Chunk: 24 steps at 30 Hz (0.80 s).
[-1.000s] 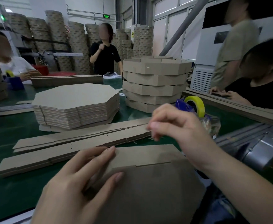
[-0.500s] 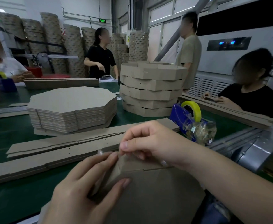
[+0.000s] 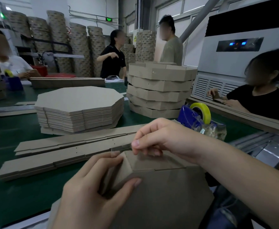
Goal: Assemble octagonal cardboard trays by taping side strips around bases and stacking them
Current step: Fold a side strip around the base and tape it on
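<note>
An octagonal cardboard tray (image 3: 165, 199) tilts up at the table's near edge with its base toward me and a side strip (image 3: 153, 162) folded along its top. My left hand (image 3: 92, 192) grips the tray's left corner, thumb on the base and fingers over the strip. My right hand (image 3: 161, 138) pinches a piece of clear tape (image 3: 121, 147) stretched just above that corner. A tape dispenser (image 3: 196, 116) with a yellow roll stands behind my right hand. Flat side strips (image 3: 61, 156) lie on the green table (image 3: 11, 200).
A pile of flat octagonal bases (image 3: 79, 106) sits mid-table, with a stack of finished trays (image 3: 158, 88) to its right. People sit at the left and right edges; two stand at the back. A white cooling unit (image 3: 237, 60) is at the right.
My right hand has come down from above the tray to its top left corner and now holds tape there. My left hand has kept its grip. My view has shifted right.
</note>
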{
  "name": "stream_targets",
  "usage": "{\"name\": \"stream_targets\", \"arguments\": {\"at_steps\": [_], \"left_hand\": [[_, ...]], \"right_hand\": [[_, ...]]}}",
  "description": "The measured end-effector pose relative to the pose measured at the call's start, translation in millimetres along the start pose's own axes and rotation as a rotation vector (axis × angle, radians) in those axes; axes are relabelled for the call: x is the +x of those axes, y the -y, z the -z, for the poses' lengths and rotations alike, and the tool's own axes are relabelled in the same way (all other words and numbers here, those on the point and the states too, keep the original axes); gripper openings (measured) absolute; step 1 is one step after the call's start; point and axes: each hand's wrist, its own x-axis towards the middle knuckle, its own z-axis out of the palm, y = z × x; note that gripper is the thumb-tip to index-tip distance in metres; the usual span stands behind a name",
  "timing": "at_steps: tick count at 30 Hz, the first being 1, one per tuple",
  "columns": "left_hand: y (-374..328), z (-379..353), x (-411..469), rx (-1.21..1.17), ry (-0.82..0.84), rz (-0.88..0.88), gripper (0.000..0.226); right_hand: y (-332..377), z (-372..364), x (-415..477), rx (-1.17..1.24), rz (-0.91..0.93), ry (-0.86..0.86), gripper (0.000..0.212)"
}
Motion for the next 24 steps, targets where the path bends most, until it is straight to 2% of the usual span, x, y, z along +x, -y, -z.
{"name": "stream_targets", "arguments": {"at_steps": [11, 13, 15, 16, 18, 20, 22, 24], "left_hand": [[0.8, -0.5, 2.5, -0.008, -0.046, 0.043, 0.049], [6.1, -2.3, 7.6, -0.01, 0.009, 0.084, 0.062], [6.8, -3.7, 11.9, -0.068, 0.085, 0.18, 0.09], [8.5, -4.0, 8.4, -0.066, 0.071, 0.149, 0.084], [4.5, -1.3, 1.8, -0.048, -0.03, 0.054, 0.053], [-0.1, 2.1, -5.8, -0.063, -0.022, 0.003, 0.03], [-1.5, 2.1, -3.2, -0.031, -0.03, -0.066, 0.02], [-1.2, 2.6, 0.9, -0.024, -0.024, -0.08, 0.019]], "right_hand": [[12.5, 4.0, 4.0, -0.215, -0.051, 0.135, 0.028], [13.0, 4.9, 4.3, -0.239, -0.084, 0.154, 0.027], [13.2, 5.6, 4.8, -0.262, -0.123, 0.166, 0.028], [13.5, 6.2, 5.2, -0.271, -0.137, 0.172, 0.028], [13.8, 7.7, 5.5, -0.283, -0.154, 0.185, 0.027], [14.0, 8.9, 6.0, -0.299, -0.167, 0.196, 0.026], [13.8, 10.1, 6.4, -0.313, -0.19, 0.203, 0.025], [14.3, 11.2, 7.2, -0.338, -0.215, 0.209, 0.026]]}}
